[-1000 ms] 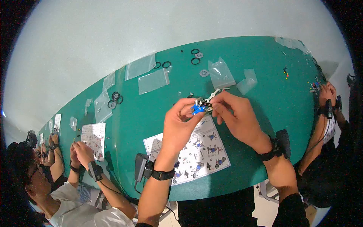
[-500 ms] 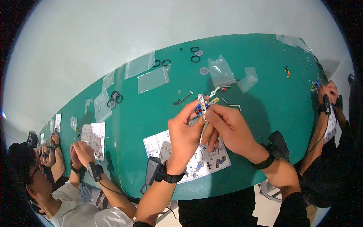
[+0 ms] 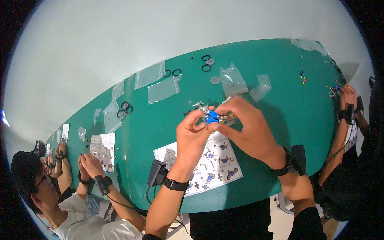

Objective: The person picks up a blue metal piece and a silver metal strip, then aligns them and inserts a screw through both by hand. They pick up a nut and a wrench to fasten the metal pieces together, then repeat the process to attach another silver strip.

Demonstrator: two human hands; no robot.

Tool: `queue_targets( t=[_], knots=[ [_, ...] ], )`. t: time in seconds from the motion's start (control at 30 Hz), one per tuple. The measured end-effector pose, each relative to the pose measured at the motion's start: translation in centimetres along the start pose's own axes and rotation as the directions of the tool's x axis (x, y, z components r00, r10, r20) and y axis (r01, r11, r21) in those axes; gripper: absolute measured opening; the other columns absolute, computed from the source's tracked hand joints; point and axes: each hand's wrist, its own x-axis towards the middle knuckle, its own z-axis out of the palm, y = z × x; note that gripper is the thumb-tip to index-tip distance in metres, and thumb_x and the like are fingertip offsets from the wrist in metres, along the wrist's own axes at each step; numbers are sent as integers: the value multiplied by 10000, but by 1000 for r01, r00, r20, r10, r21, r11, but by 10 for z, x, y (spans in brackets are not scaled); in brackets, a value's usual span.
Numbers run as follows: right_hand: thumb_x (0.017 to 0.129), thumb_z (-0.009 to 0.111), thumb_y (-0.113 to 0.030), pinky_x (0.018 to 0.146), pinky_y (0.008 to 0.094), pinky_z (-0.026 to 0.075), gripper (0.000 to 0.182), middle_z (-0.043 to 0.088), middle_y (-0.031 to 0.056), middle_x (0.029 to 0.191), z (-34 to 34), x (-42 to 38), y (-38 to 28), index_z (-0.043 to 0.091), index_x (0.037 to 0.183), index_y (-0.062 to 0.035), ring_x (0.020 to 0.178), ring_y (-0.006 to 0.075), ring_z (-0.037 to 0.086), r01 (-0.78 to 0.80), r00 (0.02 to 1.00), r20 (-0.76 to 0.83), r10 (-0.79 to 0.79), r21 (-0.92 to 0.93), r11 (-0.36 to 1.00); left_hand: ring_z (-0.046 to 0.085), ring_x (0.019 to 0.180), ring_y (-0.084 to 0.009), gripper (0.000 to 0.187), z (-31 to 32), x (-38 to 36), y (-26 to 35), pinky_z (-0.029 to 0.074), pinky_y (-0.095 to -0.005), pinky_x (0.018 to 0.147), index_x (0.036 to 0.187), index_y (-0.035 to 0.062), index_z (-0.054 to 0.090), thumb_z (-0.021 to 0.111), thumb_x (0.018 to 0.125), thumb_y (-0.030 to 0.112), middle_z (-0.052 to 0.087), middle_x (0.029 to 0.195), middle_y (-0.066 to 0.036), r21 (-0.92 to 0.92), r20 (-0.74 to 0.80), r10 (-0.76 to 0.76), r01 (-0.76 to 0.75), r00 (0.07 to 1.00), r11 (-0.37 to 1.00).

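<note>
Between my two hands, above the printed sheet, is a small assembly with blue parts and metal pieces. My left hand pinches its left side with thumb and fingers. The thumb and fingers of my right hand close on its right side, where pale and yellow bits show. Some small metal parts lie on the table just behind my fingers, partly hidden by them.
The green table holds clear bags, black rings, grey wheels and a second sheet. A person sits at the left; another person's hands are at the right edge.
The held assembly has turned: its blue parts now face up, and the long pale strip no longer stands upright. My right hand has moved up, its fingers no longer below the piece.
</note>
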Motion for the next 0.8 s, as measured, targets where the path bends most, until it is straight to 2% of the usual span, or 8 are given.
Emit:
queue_targets(
  t=[0.03, 0.13, 0.23, 0.33, 0.43, 0.53, 0.63, 0.8],
  knots=[
    [901, 753, -161, 749, 356, 540, 236, 645, 144, 1040, -1, -3, 3, 675, 1078, -28, 902, 298, 664, -32, 996, 82, 23, 106, 994, 668, 1139, -189, 331, 0, 0, -1, 552, -320, 1009, 1196, -5, 668, 739, 882, -81, 671, 1277, -130, 25, -10, 21, -20, 1000, 999],
    [892, 754, -131, 779, 375, 551, 240, 645, 135, 1009, -2, -5, 9, 671, 1093, -30, 915, 297, 671, -124, 988, 112, 110, 128, 984, 665, 1156, -206, 367, 6, 1, 13, 553, -314, 1008, 1226, -12, 655, 733, 877, -98, 677, 1268, -129, 223, 2, -27, 26, 1000, 975],
    [844, 791, -67, 795, 329, 584, 256, 656, 123, 1040, -5, -2, 7, 674, 1069, -26, 942, 266, 686, -229, 971, 110, 212, 182, 956, 660, 1178, -228, 413, 5, 2, 13, 550, -305, 1004, 1274, -23, 634, 721, 879, -111, 634, 1317, -124, 142, 19, -3, 1, 1000, 990],
    [821, 802, -60, 806, 326, 577, 288, 658, 117, 1045, -2, -4, 5, 666, 1071, -21, 935, 263, 690, -164, 979, 137, 150, 99, 981, 615, 1259, -243, 449, 3, 1, 9, 523, -305, 1035, 1330, -35, 605, 675, 897, -129, 548, 1398, -109, 161, 67, 23, -34, 997, 986],
    [829, 754, -60, 832, 397, 548, 266, 653, 136, 1004, -1, -5, 7, 651, 1073, -32, 938, 337, 672, -128, 984, 135, 117, 75, 989, 572, 1308, -237, 447, 0, -1, 16, 493, -318, 1064, 1342, -31, 608, 637, 909, -136, 482, 1439, -96, -35, 189, -54, 61, 981, 998],
    [812, 749, -56, 820, 423, 536, 294, 658, 147, 977, 1, -6, 11, 637, 1084, -37, 948, 352, 663, -67, 991, 123, 58, 72, 995, 558, 1310, -229, 423, 7, 0, 30, 492, -322, 1042, 1324, -27, 631, 615, 914, -132, 464, 1462, -100, -85, 251, -40, 63, 967, 994],
    [803, 743, -68, 803, 449, 529, 310, 659, 152, 950, -8, -4, 3, 626, 1088, -41, 949, 352, 660, -182, 968, 183, 174, 31, 983, 600, 1217, -202, 364, 9, 1, 30, 504, -305, 977, 1264, -23, 679, 667, 906, -86, 540, 1381, -101, 394, 190, 142, -208, 971, 895],
    [799, 771, -47, 781, 402, 543, 315, 669, 138, 1003, -1, -8, 8, 637, 1084, -42, 914, 341, 676, -69, 993, 89, 79, -107, 992, 649, 1000, -128, 297, 5, 0, 21, 517, -259, 858, 1185, -17, 723, 739, 889, -37, 670, 1109, -73, 479, 22, 152, -144, 988, 866]
  ],
)
